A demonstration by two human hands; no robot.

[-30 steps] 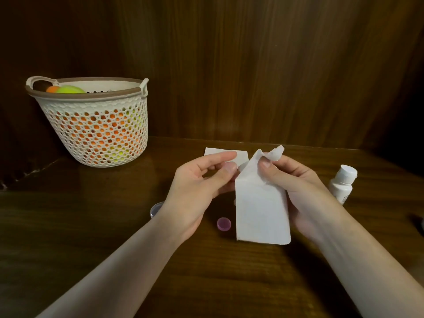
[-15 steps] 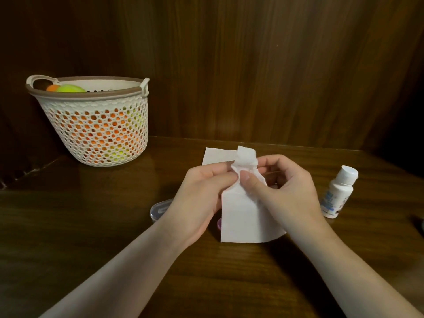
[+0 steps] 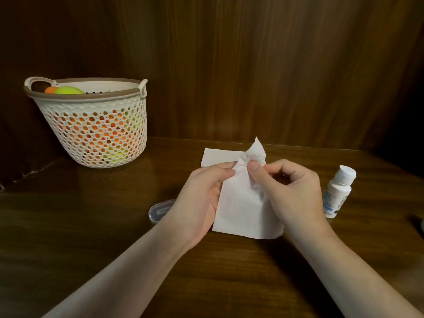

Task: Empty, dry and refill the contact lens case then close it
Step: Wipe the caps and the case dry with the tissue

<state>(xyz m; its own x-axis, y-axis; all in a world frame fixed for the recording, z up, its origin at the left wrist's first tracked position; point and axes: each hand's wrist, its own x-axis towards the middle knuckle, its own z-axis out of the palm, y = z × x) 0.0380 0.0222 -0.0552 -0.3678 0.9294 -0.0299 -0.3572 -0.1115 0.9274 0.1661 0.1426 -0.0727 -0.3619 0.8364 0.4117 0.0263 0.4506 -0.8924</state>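
Both hands hold a white tissue (image 3: 241,207) above the wooden table (image 3: 91,226). My left hand (image 3: 199,203) grips its left side, thumb on top, fingers curled behind the paper. My right hand (image 3: 291,193) pinches the bunched upper part with thumb and forefinger pressed into the folds. Whatever lies inside the tissue is hidden, and I cannot see the lens case itself. A clear plastic lid or box (image 3: 159,211) lies on the table just left of my left wrist. A small white solution bottle (image 3: 338,193) with its cap on stands to the right.
A second flat white tissue (image 3: 218,157) lies on the table behind my hands. A cream lattice basket (image 3: 96,138) with orange and green balls stands at the back left. A wooden wall rises behind the table. Something dark shows at the right edge (image 3: 421,223).
The hands have come together and the tissue's top is now crumpled between them. My right thumb has pushed into the folds. The purple cap seen on the table earlier is now covered.
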